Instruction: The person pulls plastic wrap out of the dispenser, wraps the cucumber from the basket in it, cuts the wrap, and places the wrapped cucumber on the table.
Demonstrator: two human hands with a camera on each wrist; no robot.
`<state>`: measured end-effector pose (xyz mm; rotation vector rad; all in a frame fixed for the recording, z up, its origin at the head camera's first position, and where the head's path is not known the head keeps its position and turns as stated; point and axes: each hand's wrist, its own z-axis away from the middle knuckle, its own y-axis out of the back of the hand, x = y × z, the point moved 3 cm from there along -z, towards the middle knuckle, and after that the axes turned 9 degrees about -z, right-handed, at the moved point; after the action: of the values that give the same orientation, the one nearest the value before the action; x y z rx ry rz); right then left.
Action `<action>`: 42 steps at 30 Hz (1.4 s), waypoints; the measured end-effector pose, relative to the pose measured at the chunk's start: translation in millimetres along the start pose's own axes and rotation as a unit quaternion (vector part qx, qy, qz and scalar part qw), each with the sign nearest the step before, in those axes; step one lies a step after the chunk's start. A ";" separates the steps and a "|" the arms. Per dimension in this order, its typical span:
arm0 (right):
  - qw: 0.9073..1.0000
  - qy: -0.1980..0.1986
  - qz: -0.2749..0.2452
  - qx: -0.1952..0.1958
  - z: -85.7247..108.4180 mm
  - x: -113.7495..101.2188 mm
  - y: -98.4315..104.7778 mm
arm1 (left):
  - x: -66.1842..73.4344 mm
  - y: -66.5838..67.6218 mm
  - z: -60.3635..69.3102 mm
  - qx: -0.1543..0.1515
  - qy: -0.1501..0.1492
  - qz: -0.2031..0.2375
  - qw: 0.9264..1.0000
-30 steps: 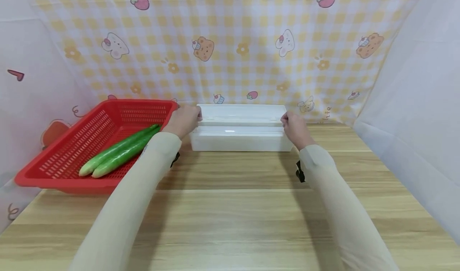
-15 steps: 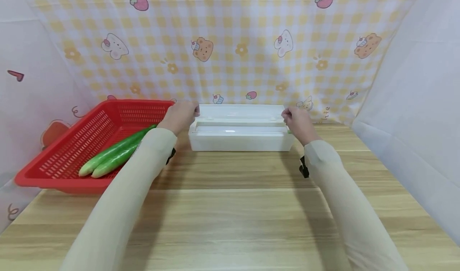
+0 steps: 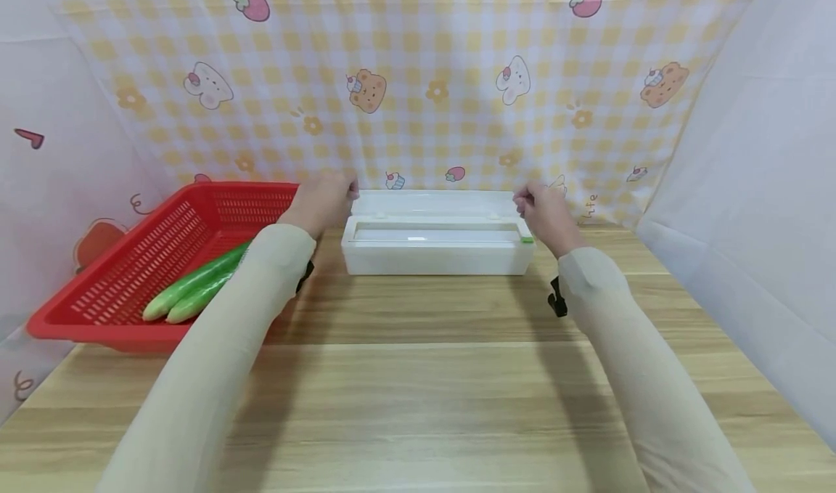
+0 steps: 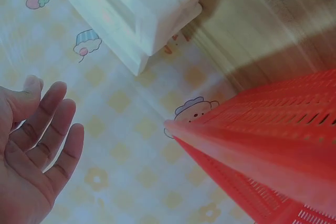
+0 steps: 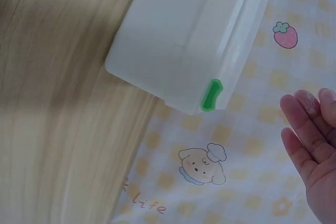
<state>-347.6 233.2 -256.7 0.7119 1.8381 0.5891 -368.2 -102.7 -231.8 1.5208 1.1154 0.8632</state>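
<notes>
A long white box [image 3: 437,261], probably a cling film dispenser, stands at the back of the table with its lid [image 3: 434,202] raised behind it. A green slider [image 3: 526,239] sits at its right end, also plain in the right wrist view. My left hand [image 3: 323,199] hovers by the lid's left end, its fingers [image 4: 58,124] loosely bent and holding nothing visible. Off the lid's right end is my right hand [image 3: 548,216], with relaxed fingers [image 5: 304,121] apart from the box.
On the left stands a red plastic basket [image 3: 72,326] with two green cucumbers [image 3: 196,286] in it, partly behind my left arm. A checked cloth [image 3: 437,130] hangs behind the box. White cloth [image 3: 751,173] closes off the right side.
The lid has tilted back, showing the box's upper opening and the green slider. My hands have let go of the lid's ends and drawn apart, the left one leftward and up.
</notes>
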 end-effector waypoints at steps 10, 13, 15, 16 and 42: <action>0.999 0.022 0.011 0.026 -0.2 -10.6 12.2 | 0.9 14.2 1.9 0.004 0.016 0.041 0.999; 0.999 0.032 0.020 0.036 -1.2 -14.4 15.5 | 1.0 19.7 2.5 0.009 0.021 0.046 0.999; 0.998 0.033 0.022 0.038 -2.4 -16.6 17.3 | 1.4 23.5 3.0 0.014 0.023 0.048 0.998; 0.998 0.032 0.022 0.038 -2.9 -17.4 18.2 | 1.4 25.1 2.9 0.018 0.023 0.048 0.998; 0.997 0.025 0.012 0.069 -11.6 -44.9 43.4 | -0.4 57.6 3.9 0.140 0.011 0.040 0.989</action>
<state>-336.6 231.2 -194.1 0.8176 1.9334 0.5020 -352.1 -107.3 -176.6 1.8009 1.2377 0.8027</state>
